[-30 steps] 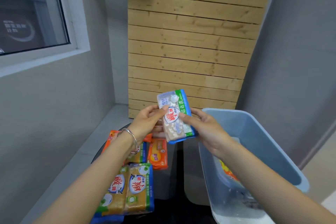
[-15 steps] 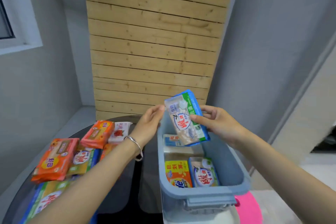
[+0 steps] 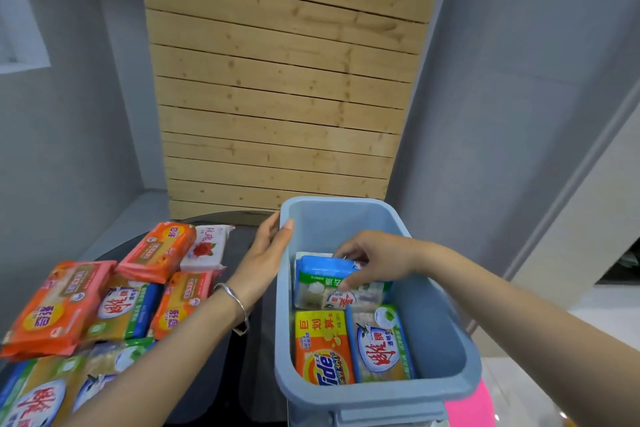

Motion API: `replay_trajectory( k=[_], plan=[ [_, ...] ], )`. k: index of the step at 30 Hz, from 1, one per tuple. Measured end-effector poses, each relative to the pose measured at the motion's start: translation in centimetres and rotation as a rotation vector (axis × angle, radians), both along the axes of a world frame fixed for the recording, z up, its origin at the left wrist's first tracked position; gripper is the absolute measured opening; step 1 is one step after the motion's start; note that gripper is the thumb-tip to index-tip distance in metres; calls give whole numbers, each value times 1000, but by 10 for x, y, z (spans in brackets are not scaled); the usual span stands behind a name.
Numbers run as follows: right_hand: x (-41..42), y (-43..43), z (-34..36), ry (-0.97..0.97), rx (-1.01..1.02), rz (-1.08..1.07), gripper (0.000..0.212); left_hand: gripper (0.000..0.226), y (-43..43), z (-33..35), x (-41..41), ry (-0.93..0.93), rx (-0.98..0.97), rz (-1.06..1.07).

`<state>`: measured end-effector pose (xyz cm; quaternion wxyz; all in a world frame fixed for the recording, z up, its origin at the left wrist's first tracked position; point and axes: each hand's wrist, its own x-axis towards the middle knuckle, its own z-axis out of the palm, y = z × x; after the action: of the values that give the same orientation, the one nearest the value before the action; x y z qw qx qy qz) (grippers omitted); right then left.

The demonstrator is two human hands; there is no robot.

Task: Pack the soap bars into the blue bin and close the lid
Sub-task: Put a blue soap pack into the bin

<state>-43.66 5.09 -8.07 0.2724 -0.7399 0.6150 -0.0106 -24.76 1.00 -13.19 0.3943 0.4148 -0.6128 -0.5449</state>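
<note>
The blue bin (image 3: 446,329) stands open at the right of a dark round table. Inside it lie an orange Tide soap bar (image 3: 323,348) and a white soap bar with blue-green wrapper (image 3: 379,347), side by side at the near end. Behind them, my right hand (image 3: 372,258) reaches into the bin and holds a blue-green wrapped soap bar (image 3: 320,282), which rests on the packs below. My left hand (image 3: 268,250) grips the bin's left rim, thumb over the edge. No lid is in view.
Several wrapped soap bars lie on the table's left: orange packs (image 3: 156,250), green-blue packs (image 3: 124,308) and a white rose pack (image 3: 207,248). A wooden slat panel (image 3: 277,80) leans on the grey wall behind. Something pink (image 3: 467,406) shows beneath the bin's near right corner.
The soap bar held up in both hands went down into the bin with my right hand. My left hand let go of it and took the bin's left rim. The view tilted down.
</note>
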Motion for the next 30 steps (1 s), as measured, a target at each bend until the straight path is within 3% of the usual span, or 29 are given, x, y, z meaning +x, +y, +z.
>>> replay_trajectory(
  k=[10,30],
  plan=[
    [-2,-11,-16,-87,257,-121,42,45,-4,-8,0,84,45,-64],
    [10,-25,-37,5,222,-311,39,44,-13,-17,0,112,69,-94]
  ],
)
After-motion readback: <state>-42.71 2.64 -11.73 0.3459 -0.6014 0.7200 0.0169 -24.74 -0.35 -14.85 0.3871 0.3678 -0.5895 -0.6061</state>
